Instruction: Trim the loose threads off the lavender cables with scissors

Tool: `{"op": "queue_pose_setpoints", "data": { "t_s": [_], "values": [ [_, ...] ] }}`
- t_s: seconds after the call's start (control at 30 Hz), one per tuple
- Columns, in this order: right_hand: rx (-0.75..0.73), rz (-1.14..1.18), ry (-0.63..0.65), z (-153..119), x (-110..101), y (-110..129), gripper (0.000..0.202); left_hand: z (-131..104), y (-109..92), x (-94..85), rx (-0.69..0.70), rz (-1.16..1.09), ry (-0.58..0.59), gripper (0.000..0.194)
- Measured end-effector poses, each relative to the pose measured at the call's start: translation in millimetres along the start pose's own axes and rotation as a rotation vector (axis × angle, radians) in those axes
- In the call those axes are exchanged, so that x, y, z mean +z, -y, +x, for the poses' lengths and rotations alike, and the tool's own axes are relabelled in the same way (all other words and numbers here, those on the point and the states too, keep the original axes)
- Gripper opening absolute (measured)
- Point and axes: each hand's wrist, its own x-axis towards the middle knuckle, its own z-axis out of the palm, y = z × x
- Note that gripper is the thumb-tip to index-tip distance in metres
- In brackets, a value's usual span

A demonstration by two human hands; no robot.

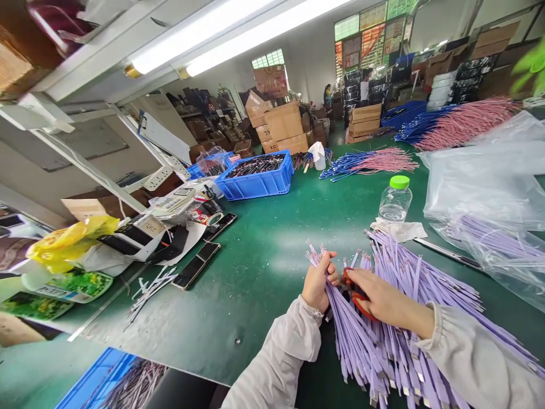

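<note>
My left hand [317,284] is closed around a bundle of flat purple cables [351,335], whose thin wire ends stick up above the fist. Just to its right, my right hand [378,298] is wrapped round the red handles of a tool [361,304]; the tool's working end is hidden. More purple cables [443,284] lie in a large pile under and beside my right hand and forearm, with metal-tipped ends towards the near edge.
A clear jar with a green lid [395,201] stands on a white cloth [400,230] behind the cables. Plastic bags [485,182] lie at right, a blue crate [259,179] at the back, a phone [196,266] and cut strips [149,292] at left.
</note>
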Motion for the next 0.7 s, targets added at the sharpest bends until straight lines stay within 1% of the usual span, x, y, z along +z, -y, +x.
{"op": "queue_pose_setpoints", "data": {
  "t_s": [0.13,0.2,0.23,0.33,0.43,0.5,0.53,0.6,0.67,0.7],
  "values": [
    [-0.035,-0.022,0.071,1,-4,3,0.02,1,-12,-4.1,0.001,-0.021,-0.051,0.044],
    [-0.049,-0.023,0.074,0,-4,3,0.023,-1,-25,-7.6,0.038,-0.04,-0.094,0.041],
    [-0.06,-0.024,0.073,0,-3,3,0.024,-4,-34,-8.8,0.079,-0.044,-0.111,0.04],
    [-0.081,-0.031,0.063,-2,-1,1,0.026,-25,-66,-5.9,0.286,0.002,-0.121,0.041],
    [-0.065,-0.05,0.068,0,-2,2,0.025,-52,-97,8.1,0.573,0.132,-0.06,0.038],
    [-0.052,-0.076,0.074,1,-3,3,0.024,-64,-109,18.3,0.755,0.239,-0.028,0.032],
    [-0.049,-0.089,0.076,1,-3,1,0.024,-66,-110,22.0,0.821,0.292,-0.022,0.031],
    [-0.059,-0.104,0.076,-2,1,-7,0.024,-64,-103,24.6,0.876,0.391,-0.025,0.03],
    [-0.094,-0.102,0.05,-7,8,-22,0.024,-52,-83,20.4,0.813,0.479,-0.022,0.034],
    [-0.136,-0.094,0.008,-9,13,-32,0.027,-44,-70,16.3,0.767,0.502,-0.017,0.036]
  ]
}}
